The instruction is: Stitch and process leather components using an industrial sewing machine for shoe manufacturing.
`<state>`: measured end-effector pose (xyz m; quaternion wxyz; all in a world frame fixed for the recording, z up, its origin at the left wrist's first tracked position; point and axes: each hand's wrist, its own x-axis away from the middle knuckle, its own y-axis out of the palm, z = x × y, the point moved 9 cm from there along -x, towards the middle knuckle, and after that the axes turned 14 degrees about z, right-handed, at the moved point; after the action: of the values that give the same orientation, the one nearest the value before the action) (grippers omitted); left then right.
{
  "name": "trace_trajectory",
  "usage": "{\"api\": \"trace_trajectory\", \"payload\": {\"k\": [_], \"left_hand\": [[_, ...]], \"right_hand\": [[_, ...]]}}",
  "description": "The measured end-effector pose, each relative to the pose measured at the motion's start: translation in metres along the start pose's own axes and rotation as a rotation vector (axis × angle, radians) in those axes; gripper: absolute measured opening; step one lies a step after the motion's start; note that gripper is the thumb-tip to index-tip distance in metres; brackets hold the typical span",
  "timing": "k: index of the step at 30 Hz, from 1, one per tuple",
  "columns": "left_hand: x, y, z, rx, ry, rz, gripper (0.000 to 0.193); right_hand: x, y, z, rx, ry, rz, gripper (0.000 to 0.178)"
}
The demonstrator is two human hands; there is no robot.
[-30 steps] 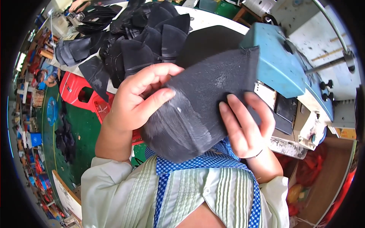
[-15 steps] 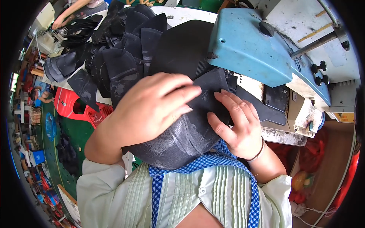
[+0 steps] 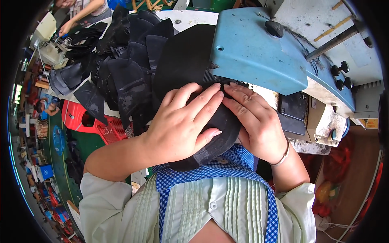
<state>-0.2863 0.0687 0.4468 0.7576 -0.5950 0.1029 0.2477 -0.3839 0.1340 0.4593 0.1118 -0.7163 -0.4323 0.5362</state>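
A curved, matte black sheet piece [image 3: 214, 139] lies across the front of a blue-covered machine [image 3: 259, 48], its lower end hanging toward my apron. My left hand [image 3: 186, 117] rests flat on top of it, fingers stretched and thumb spread away. From the other side, my right hand [image 3: 257, 121] has its straight fingers on the piece, while its thumb passes under the edge and is partly hidden. The fingertips of both hands nearly meet beside the machine's front edge. Behind them a broad black panel [image 3: 178, 56] lies partly beneath the cover; what is under the cover is hidden.
A heap of cut black pieces [image 3: 125, 73] covers the white table to the left. Below it stands a red plastic stool [image 3: 77, 117]. At the upper left another person's arm [image 3: 83, 14] reaches toward a further machine. A wooden compartment with red bags [image 3: 336, 166] is at lower right.
The black piece has shifted up toward the machine, and less of its scuffed lower part shows. My right hand has moved up and its thumb now goes under the edge; both hands' fingertips have drawn together.
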Motion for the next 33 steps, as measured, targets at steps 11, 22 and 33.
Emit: {"api": "trace_trajectory", "payload": {"k": [11,22,33], "left_hand": [[-0.011,0.004,-0.008,-0.028,0.053,-0.028,0.056],[-0.015,0.003,-0.012,0.008,0.075,-0.043,0.057],[-0.023,0.003,-0.007,-0.033,0.089,-0.025,0.062]], "right_hand": [[-0.004,-0.003,0.006,0.158,0.000,0.012,0.046],[0.000,-0.008,0.002,0.238,-0.058,0.077,0.041],[0.001,-0.010,0.004,0.197,-0.049,0.111,0.042]]}}
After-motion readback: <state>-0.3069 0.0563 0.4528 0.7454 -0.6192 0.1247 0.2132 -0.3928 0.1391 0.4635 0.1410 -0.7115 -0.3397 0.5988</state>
